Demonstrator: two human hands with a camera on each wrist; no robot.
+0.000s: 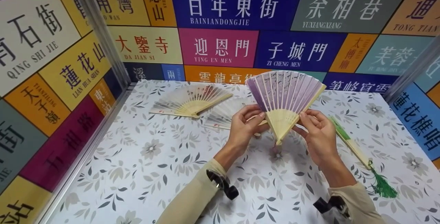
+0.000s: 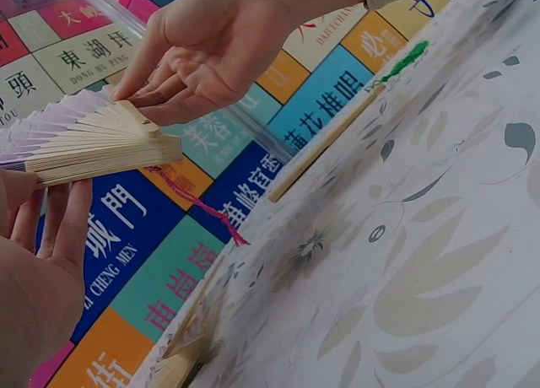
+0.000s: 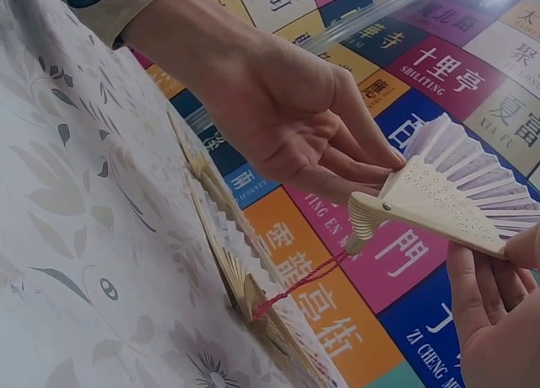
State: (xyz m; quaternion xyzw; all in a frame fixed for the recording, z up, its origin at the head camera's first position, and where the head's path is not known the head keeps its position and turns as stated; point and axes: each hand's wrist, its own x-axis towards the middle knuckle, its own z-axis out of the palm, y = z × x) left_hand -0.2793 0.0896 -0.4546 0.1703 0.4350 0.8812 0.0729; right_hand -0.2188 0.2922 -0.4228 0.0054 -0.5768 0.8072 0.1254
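Above the surface [image 1: 137, 179], toward its far edge, the left hand [image 1: 244, 127] and right hand [image 1: 319, 132] pinch opposite sides of a purple fan [image 1: 283, 102], fingers curled. Spreading it looks like the present step; opening further would call for gentle, even pulling.

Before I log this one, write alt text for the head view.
A person's left hand and right hand hold an open purple fan above a flowered table. Two open pale fans lie beyond to the left; a folded green fan with a tassel lies to the right. Sign-covered walls rise behind.
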